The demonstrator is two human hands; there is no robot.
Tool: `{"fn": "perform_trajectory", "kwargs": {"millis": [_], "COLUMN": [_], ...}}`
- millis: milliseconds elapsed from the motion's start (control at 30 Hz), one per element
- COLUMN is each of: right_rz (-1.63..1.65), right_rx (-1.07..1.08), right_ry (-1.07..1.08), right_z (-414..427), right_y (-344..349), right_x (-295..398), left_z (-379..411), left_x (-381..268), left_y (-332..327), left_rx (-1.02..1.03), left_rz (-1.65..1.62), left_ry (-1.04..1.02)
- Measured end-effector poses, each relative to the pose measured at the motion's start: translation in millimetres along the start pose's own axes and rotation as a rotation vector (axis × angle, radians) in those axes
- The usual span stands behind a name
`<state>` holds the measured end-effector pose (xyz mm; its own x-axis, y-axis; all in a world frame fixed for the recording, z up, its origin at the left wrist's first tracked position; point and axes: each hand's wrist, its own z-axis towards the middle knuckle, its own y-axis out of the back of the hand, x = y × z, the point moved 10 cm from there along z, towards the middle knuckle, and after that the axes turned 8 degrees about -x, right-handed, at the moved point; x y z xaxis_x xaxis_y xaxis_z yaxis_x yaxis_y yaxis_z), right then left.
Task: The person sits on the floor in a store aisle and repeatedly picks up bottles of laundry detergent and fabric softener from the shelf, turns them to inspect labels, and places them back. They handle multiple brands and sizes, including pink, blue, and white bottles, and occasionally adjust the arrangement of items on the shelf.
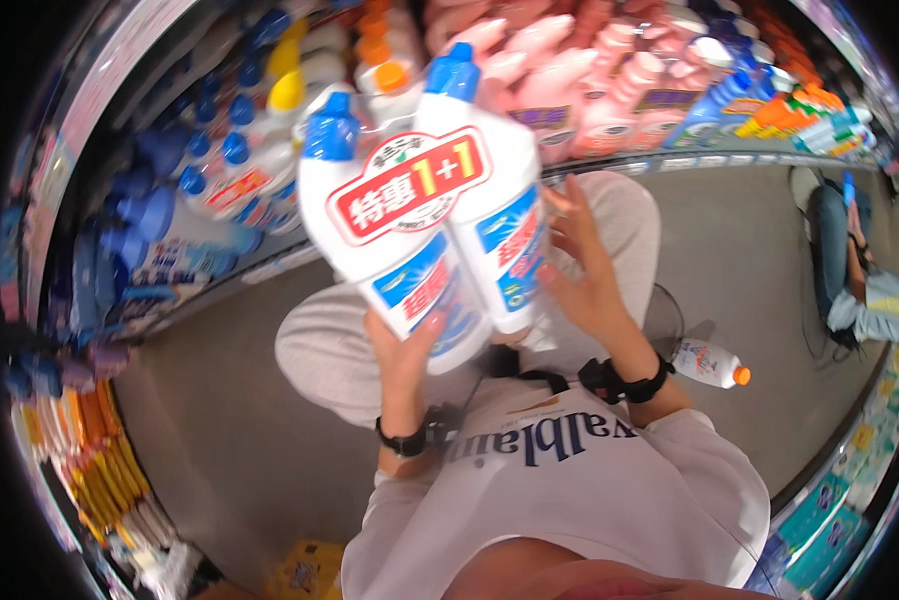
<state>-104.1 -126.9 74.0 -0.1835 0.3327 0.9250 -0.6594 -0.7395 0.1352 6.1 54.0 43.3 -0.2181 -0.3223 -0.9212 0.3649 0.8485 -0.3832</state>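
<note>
A twin pack of white cleaner bottles with blue caps [506, 150] is held up over my lap, tilted. A red and white printed card [412, 187] spans the bottles' necks. My left hand [401, 341] grips the left bottle [344, 225] near its base, thumb across the front. Beside the right bottle's lower side is my right hand [584, 270], with fingers spread and bent towards it. Its thumb and fingertips meet the bottle's edge in the view; how firmly they press, I cannot tell.
Ahead, a shelf [269, 262] carries blue-capped bottles [236, 150] and pink bottles [554, 82]. A white bottle with an orange cap [708, 364] lies on the floor [727, 247] at right. Another person [869, 300] is farther right. Packaged goods [97, 457] line the left side.
</note>
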Motion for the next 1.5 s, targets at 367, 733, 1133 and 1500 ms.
{"fn": "perform_trajectory", "kwargs": {"millis": [367, 733, 1133, 1500], "right_rz": [0.587, 0.501, 0.239, -0.246], "right_rx": [-0.285, -0.314, -0.193, -0.012], "right_ry": [-0.457, -0.502, -0.42, -0.043], "right_z": [-59.6, -71.2, -52.2, 69.3], "right_y": [34.3, 48.7, 53.6, 76.0], "right_x": [-100.5, -113.9, -95.3, 30.2], "left_z": [-56.8, -99.3, -52.0, -34.7], "left_x": [-53.7, 4.4, -29.2, 3.7], "left_y": [-148.2, -180.3, -130.8, -66.3], "left_rx": [0.249, 0.391, 0.435, 0.633], "left_rz": [1.019, 1.404, 0.794, 0.05], "left_ry": [-1.091, -1.313, -0.737, 0.313]}}
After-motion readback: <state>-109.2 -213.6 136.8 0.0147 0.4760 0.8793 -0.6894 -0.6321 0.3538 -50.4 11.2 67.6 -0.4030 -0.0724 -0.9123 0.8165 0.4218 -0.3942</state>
